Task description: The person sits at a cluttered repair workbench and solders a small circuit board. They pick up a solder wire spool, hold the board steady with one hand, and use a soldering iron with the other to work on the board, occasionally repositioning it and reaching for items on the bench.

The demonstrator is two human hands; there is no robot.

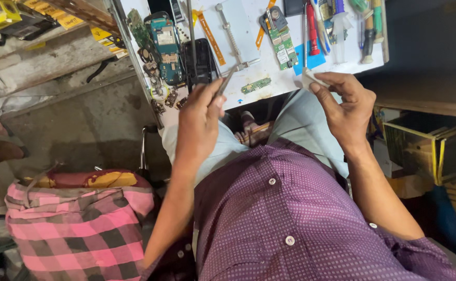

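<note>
Tweezers point(227, 83) pinched in left hand point(199, 122), tips over white workbench point(249, 31) edge near small green circuit board point(255, 85). Right hand point(345, 106) fingers closed on small white piece point(310, 79).

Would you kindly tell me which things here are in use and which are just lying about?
In hand:
- left hand holds tweezers
- right hand holds a small white piece

Lying about:
- small green board
- blue-green board
- black phone shell
- red-handled tool
- orange flex strip
- pink checked bag
</note>
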